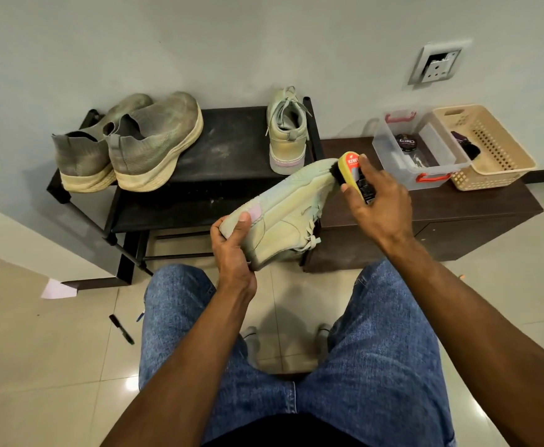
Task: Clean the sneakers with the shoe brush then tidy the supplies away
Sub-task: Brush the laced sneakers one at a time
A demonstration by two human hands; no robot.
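Two hands busy: left hand [231, 250] fingers around sneaker [283, 214], right hand [377, 201] fingers around brush [356, 175].

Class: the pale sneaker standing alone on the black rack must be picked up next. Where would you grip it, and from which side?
Grip the heel collar of the sneaker from the near side, probably: its heel faces the person, its opening faces upward, and its toe points at the wall.

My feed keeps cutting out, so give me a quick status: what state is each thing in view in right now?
Pale green sneaker: held off the rack, heel gripped by left hand.
Yellow-backed shoe brush: gripped by right hand, black bristles against the toe.
Matching pale green sneaker: upright on black shoe rack.
Grey knit sneakers: paired on the rack.
Clear plastic box: lidless, polish tin inside.
Beige basket: open, holding a dark item.
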